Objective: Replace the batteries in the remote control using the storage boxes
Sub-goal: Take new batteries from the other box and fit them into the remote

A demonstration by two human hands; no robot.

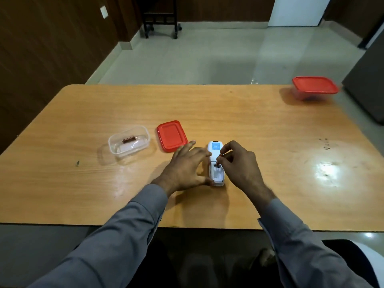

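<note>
On the wooden table (259,125), at the left, an open clear box (129,141) holds one battery (129,139); its red lid (171,136) lies beside it. The left hand (187,166) steadies the white remote (216,163), fingers spread. The right hand (239,161) pinches a small battery (218,161) tilted into the open compartment. Far right stands a closed red-lidded box (314,87).

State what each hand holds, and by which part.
Right hand pinches a small copper-coloured battery by its upper end; left hand steadies the white plastic remote at its side.
</note>
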